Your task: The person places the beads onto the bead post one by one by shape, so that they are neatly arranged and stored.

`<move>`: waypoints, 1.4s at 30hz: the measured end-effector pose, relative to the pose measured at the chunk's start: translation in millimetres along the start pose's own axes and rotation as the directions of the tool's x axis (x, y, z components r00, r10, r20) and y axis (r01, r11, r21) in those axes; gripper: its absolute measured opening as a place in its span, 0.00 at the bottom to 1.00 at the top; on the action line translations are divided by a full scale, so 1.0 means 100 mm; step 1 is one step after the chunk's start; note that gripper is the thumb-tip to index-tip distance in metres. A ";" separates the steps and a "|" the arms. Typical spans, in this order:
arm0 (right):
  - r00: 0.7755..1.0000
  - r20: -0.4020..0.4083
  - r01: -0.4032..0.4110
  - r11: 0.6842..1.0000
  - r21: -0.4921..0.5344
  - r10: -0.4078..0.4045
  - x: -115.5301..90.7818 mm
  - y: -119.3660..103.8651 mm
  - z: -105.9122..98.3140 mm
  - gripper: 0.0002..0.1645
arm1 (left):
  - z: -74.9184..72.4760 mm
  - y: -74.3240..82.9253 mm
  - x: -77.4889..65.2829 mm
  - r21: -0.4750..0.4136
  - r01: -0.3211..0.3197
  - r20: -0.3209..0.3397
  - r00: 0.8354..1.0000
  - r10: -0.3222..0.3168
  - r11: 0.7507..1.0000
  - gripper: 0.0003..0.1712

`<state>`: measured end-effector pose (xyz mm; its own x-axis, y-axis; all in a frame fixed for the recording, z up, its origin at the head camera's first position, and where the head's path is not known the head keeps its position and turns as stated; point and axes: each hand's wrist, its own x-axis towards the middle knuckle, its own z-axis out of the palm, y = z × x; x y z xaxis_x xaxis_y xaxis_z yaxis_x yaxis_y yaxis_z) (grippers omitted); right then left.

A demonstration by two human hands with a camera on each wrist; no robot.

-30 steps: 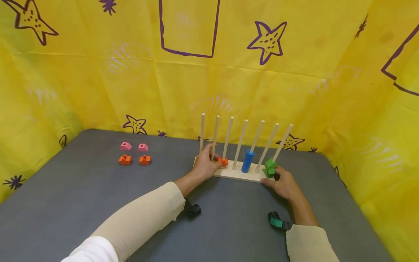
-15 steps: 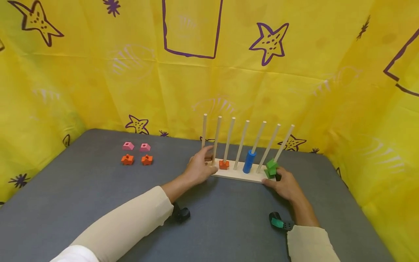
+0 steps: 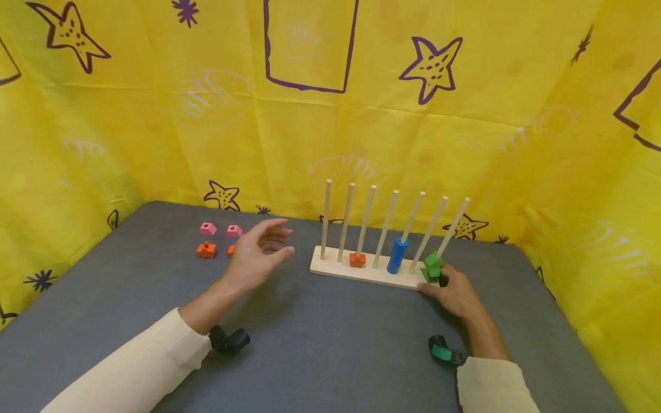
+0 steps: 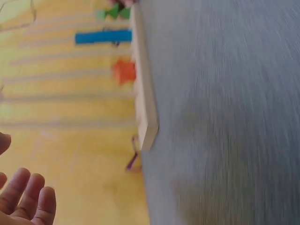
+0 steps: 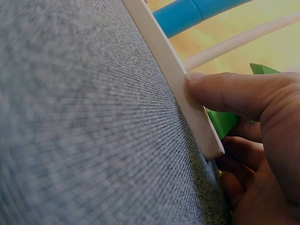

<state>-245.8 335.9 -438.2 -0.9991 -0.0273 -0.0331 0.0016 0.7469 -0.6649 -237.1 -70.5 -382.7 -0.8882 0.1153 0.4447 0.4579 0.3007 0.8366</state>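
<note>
A wooden peg board (image 3: 330,268) with several upright pegs stands on the grey table. My right hand (image 3: 457,292) grips its right end; the right wrist view shows the thumb on the front edge and the other fingers curled behind. Green angular blocks (image 3: 431,267) are stacked on the rightmost peg, by those fingers. Blue cylinders (image 3: 397,255) fill the lower part of another peg, and an orange block (image 3: 357,260) sits at the foot of the third peg from the left. My left hand (image 3: 253,261) is empty, fingers relaxed and apart, left of the board.
Two pink blocks (image 3: 208,229) lie on the table (image 3: 330,350) at the left. In front of them are an orange block (image 3: 206,250) and a second one, partly hidden by my left hand. A yellow patterned cloth (image 3: 289,149) hangs behind the table.
My left hand has let go of the orange block, now low on its peg, and moved left toward the loose blocks. The right hand keeps its grip on the board's end.
</note>
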 end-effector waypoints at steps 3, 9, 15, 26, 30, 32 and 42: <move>1.000 0.002 -0.009 1.000 -0.001 0.009 0.00 -0.01 -0.01 0.31 | -0.24 -0.02 -0.02 -0.015 -0.039 -0.071 0.997 0.038 0.999 0.29; 1.000 -0.003 0.002 1.000 -0.007 -0.002 0.01 -0.01 -0.01 0.32 | -0.59 -0.08 -0.04 0.017 -0.061 -0.211 0.975 0.063 0.998 0.27; 1.000 -0.014 0.004 1.000 -0.020 -0.004 -0.02 0.01 0.01 0.31 | -0.76 -0.17 -0.10 0.052 0.000 -0.251 0.968 0.013 0.999 0.24; 1.000 -0.023 -0.002 1.000 -0.017 0.002 -0.01 0.00 0.02 0.30 | -1.05 -0.49 -0.12 0.069 0.066 -0.392 0.919 -0.034 0.995 0.20; 1.000 -0.023 -0.009 1.000 -0.013 0.009 -0.01 0.01 0.02 0.29 | -1.11 -0.60 -0.15 0.079 0.129 -0.426 0.901 -0.084 0.988 0.20; 1.000 -0.026 -0.010 1.000 -0.010 0.009 -0.01 0.01 0.02 0.29 | -1.13 -0.64 -0.16 0.091 0.152 -0.434 0.895 -0.098 0.984 0.20; 1.000 -0.014 -0.009 1.000 -0.005 0.009 0.00 0.02 0.01 0.31 | -1.19 -0.98 -0.29 0.174 0.293 -0.405 0.892 -0.202 0.940 0.21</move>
<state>-245.9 336.3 -440.2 -0.9995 -0.0117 -0.0284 0.0100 0.7507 -0.6606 -251.4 -215.5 -439.9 -0.8694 -0.3418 0.3569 0.1642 0.4814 0.8610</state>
